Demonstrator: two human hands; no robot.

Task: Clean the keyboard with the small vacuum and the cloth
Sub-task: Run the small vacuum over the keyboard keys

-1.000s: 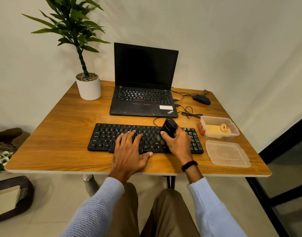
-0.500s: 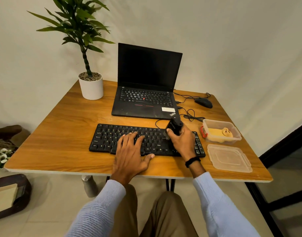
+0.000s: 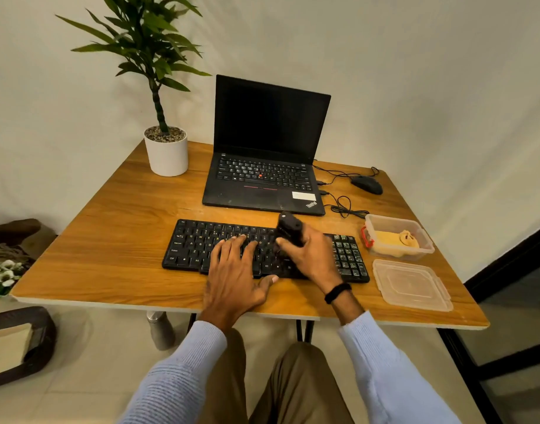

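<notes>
The left hand (image 3: 235, 270) lies spread flat on the keyboard (image 3: 201, 246) to steady it, while the right hand (image 3: 311, 258) grips the small vacuum (image 3: 288, 229) over the keys.

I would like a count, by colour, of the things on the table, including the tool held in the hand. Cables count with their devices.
Black: 4 (laptop, keyboard, mouse, small vacuum)
Clear plastic: 2 (container, lid)
Yellow: 1 (cloth)
White with green: 1 (potted plant)
Total: 8
</notes>
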